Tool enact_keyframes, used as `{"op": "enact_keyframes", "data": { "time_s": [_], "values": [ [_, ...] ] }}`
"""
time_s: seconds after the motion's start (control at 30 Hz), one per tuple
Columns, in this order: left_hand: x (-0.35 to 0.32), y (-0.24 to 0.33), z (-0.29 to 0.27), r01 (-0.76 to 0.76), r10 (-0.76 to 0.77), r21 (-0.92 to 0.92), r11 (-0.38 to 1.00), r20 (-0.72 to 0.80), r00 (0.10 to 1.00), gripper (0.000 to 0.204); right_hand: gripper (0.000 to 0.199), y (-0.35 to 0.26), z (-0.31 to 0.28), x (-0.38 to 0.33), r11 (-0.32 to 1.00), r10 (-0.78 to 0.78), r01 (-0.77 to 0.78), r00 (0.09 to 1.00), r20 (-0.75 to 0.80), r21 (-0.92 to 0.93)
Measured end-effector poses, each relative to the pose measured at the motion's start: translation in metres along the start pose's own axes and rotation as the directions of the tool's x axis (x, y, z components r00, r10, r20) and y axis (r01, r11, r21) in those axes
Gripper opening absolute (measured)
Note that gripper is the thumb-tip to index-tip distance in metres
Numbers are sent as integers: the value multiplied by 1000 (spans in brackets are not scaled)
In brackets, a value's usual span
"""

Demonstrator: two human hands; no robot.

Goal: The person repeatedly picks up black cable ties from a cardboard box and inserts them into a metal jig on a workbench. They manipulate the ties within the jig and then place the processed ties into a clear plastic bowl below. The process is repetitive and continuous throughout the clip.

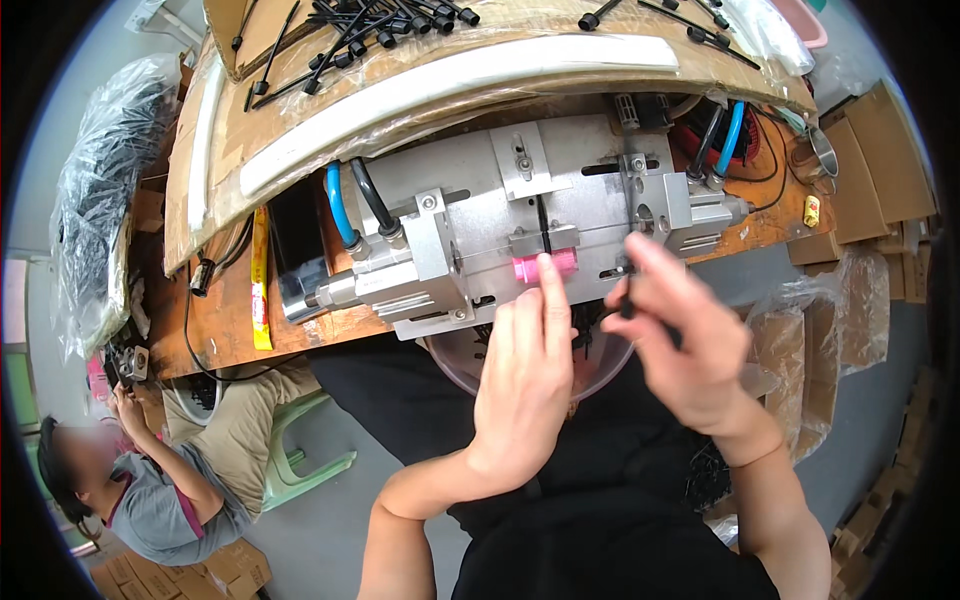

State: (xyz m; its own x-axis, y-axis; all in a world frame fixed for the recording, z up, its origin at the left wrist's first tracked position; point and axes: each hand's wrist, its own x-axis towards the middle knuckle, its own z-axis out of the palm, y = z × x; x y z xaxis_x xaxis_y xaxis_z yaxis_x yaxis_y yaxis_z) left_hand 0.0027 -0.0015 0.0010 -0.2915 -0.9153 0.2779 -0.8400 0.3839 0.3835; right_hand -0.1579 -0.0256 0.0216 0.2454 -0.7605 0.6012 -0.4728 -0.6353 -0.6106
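Observation:
My left hand reaches to the front of a metal fixture. Its index finger is stretched out, the tip on a small pink block. A thin black rod runs from a metal clamp down to that block. To the right, my right hand is blurred by motion. Its thumb and fingers pinch a small black part, apparently one of the thin stems with a cap; its far end is smeared. Under both hands stands a clear plastic bowl with black pieces in it, partly hidden.
Pneumatic cylinders with blue and black hoses flank the fixture. Above it, a cardboard-covered shelf bears several black capped stems. A yellow packet lies left on the wooden table. A co-worker sits at the left; cartons stand right.

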Motion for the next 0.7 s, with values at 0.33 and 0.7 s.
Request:
{"op": "enact_keyframes", "data": {
  "time_s": [0.33,0.7],
  "values": [
    [-23,-2,-29,112,-120,-145,983,-50,992,75,64,9,38,-21,996,56,-40,973,224,-74],
    [62,-60,-95,77,-82,-28,997,-347,934,26,39,5,-1,68,939,-197,221,974,116,-263]
  ]
}}
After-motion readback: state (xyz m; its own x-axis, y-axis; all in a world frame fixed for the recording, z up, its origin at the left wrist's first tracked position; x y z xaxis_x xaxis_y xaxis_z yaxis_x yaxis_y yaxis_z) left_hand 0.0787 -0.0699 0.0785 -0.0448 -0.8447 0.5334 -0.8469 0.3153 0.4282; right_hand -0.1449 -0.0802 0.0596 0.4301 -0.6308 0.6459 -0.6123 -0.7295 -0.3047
